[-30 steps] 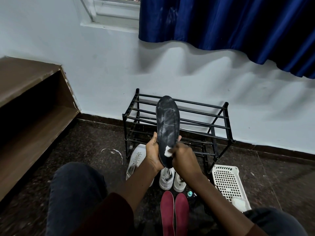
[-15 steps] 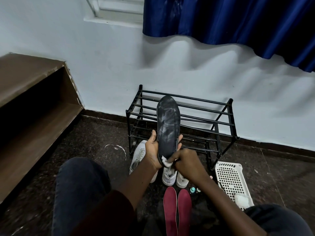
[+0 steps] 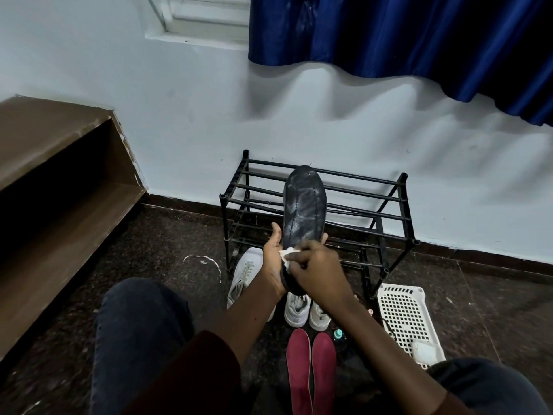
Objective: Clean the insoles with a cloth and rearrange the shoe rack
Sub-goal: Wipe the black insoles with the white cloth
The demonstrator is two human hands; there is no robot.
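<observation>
Black insole (image 3: pixel 303 205): I hold it upright in front of me, toe end at 12 o'clock, heel end down in my palm. Grey streaks cross its face, and it overlaps the rack's bars behind it.
Left hand (image 3: pixel 273 262): my fingers are curled round the insole's lower part. My thumb lies up its 9 o'clock edge and one fingertip shows at its 3 o'clock edge.
Right hand (image 3: pixel 317 271): my fingers are bunched on the cloth, pressing it to the insole near the heel.
Cloth (image 3: pixel 287 254): a small white wad, peeking out at 10 o'clock from my right knuckles.
Shoe rack (image 3: pixel 401 202): black metal bars, against the wall at 12 o'clock.
Red insoles (image 3: pixel 299 369): a pair flat on the floor at 6 o'clock, side by side between my knees.
White sneakers (image 3: pixel 297 307): two stand together just past the red insoles, and a third lies at 8 o'clock from them.
White basket (image 3: pixel 404 313): on the floor at 4 o'clock, near the rack's right leg.
</observation>
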